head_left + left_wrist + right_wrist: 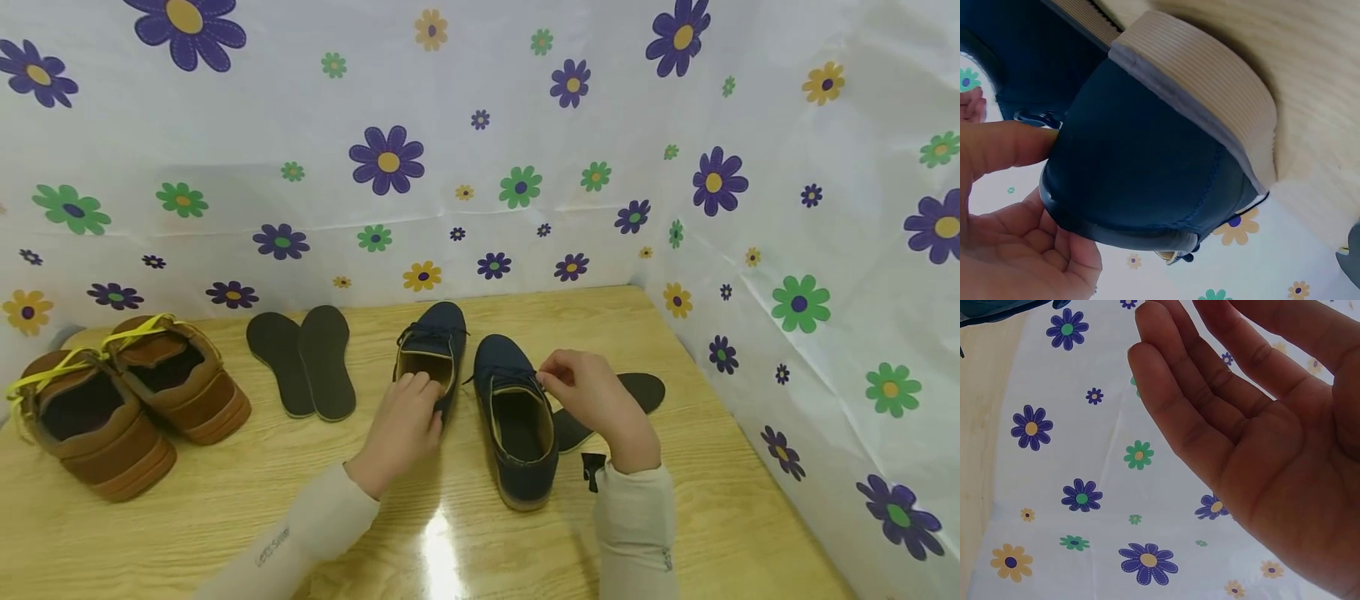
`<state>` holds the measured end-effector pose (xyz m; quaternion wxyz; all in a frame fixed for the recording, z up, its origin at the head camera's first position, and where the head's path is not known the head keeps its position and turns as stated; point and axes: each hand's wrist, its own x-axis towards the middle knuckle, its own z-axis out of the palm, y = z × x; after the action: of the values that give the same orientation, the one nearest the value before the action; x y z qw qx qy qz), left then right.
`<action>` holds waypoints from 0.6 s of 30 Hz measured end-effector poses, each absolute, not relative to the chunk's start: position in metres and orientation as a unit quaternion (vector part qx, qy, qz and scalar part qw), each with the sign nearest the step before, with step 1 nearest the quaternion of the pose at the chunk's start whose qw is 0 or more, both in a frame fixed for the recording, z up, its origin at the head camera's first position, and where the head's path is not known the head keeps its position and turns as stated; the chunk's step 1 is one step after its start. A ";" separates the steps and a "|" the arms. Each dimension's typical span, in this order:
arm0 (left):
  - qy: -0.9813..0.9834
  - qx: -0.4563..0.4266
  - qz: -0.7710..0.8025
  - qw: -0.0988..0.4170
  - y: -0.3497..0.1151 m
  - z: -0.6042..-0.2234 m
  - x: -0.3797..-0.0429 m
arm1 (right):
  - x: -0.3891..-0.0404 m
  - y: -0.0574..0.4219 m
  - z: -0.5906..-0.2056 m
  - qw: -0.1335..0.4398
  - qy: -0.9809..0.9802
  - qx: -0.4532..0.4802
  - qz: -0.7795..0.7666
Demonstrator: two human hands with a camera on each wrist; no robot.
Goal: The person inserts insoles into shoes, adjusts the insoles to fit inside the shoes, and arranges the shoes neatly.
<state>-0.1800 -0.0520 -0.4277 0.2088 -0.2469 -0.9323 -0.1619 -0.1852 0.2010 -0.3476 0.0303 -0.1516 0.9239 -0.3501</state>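
My left hand (401, 425) grips the heel of a navy lace-up shoe (438, 321). In the left wrist view its thumb lies on the outside of the heel (1141, 150) and the fingers curl at the collar. A matching navy shoe (528, 483) stands to the right, with a dark insole showing inside. Beside that shoe's lacing is my right hand (596, 396), thumb and forefinger brought together at the end of its shoelace (534, 372). The right wrist view shows the palm and other fingers loosely bent, with the fingertip pinch out of frame.
At the far left stand brown shoes (213, 421) with yellow laces. Two dark insoles (327, 367) lie between them and the navy shoes. Another dark insole (643, 390) lies partly behind my right hand. Flower-printed sheeting (480, 75) borders the wooden table (315, 517) behind and on the right.
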 end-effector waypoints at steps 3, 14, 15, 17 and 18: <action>-0.929 -0.254 -0.178 0.202 -0.051 -0.427 -0.174 | -0.184 0.202 -0.347 0.027 0.922 -0.158 -0.353; -0.919 -0.275 -0.210 0.188 -0.044 -0.425 -0.154 | -0.182 0.202 -0.344 0.027 0.921 -0.153 -0.358; -0.919 -0.275 -0.211 0.186 -0.043 -0.425 -0.152 | -0.181 0.203 -0.344 0.028 0.921 -0.152 -0.357; -0.919 -0.276 -0.215 0.182 -0.042 -0.425 -0.149 | -0.181 0.203 -0.344 0.029 0.922 -0.151 -0.357; -0.919 -0.277 -0.217 0.179 -0.041 -0.426 -0.148 | -0.181 0.203 -0.344 0.029 0.922 -0.149 -0.356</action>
<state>-0.1476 -0.0413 -0.4255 0.1788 -0.2767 -0.9190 -0.2167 -0.1814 0.2027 -0.3439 0.0292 -0.1490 0.9221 -0.3558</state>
